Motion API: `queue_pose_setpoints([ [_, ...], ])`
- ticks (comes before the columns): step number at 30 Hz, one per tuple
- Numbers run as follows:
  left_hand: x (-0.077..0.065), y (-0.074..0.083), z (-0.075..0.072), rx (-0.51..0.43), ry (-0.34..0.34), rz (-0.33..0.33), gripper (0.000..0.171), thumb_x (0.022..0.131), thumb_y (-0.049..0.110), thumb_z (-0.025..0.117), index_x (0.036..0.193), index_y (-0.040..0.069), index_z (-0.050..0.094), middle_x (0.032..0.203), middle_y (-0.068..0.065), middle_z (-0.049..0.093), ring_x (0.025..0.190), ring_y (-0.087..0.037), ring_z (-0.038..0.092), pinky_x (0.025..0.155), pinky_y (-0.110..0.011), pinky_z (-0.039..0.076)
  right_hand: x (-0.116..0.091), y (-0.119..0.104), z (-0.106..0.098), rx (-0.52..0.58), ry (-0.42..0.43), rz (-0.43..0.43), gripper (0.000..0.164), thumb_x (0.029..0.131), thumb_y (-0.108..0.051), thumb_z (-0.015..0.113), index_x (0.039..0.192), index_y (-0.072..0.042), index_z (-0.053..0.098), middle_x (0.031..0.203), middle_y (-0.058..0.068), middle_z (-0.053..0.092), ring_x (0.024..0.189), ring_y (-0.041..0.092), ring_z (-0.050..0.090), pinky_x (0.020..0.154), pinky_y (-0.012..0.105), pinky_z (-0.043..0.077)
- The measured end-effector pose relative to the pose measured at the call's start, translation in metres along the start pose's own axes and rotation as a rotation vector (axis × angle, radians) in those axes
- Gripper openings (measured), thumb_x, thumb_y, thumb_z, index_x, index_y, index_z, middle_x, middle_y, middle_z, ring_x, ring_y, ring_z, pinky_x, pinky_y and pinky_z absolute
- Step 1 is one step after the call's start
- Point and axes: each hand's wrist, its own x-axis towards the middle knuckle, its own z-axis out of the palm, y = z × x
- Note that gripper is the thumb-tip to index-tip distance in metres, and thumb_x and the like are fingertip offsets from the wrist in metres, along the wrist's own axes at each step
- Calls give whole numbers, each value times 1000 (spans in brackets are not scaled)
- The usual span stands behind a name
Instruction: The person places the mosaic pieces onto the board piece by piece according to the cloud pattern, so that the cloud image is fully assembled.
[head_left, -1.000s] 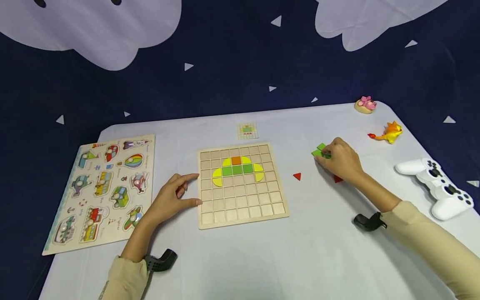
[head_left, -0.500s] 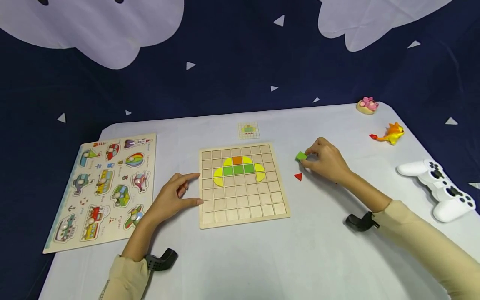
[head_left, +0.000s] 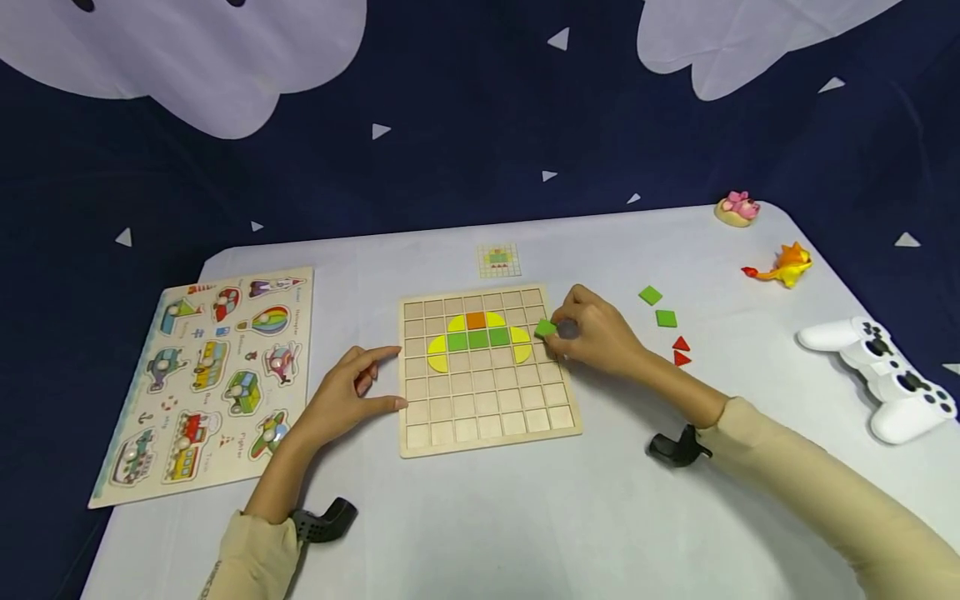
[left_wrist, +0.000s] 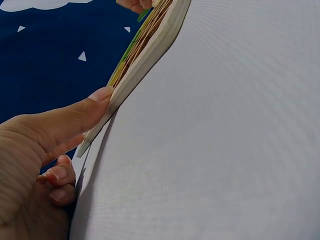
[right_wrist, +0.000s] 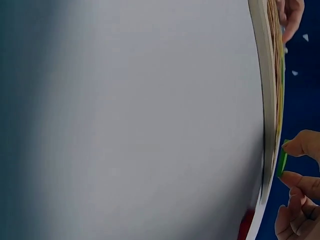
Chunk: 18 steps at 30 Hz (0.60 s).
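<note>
Head view: your right hand (head_left: 596, 332) pinches a green tile (head_left: 545, 328) above the right rim of the board (head_left: 486, 406); your left hand (head_left: 337, 402) spreads wide against its left edge. Left wrist view: light thumb (left_wrist: 75, 115) pressure should steady it. Right wrist view: tile edge-gripped, lower right — best lowered flat.

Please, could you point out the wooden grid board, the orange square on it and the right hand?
Wooden grid board (head_left: 487, 404), head view: a bare cell.
Orange square (head_left: 476, 321), head view: its top face.
Right hand (head_left: 597, 334), head view: back of the hand.
</note>
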Motion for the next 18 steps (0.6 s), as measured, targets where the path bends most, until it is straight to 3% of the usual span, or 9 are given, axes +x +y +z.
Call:
queue_pose_setpoints([
  [10,0,0,-1,-6,3,7,73,74,24,88,139,12,57,86,-3,39,76,-16,38,68,-27,33,11,-28,15,24,-65,-63,24,78,-17,80,94,0,75,92,5,54,80,18,52,73,34,48],
  [18,-1,1,-1,1,6,7,73,74,24,89,138,11,58,86,-3,39,76,-16,38,68,-28,33,19,-46,29,-11,-88,-186,22,77,-16,78,94,-2,76,90,2,52,78,14,49,69,28,45],
])
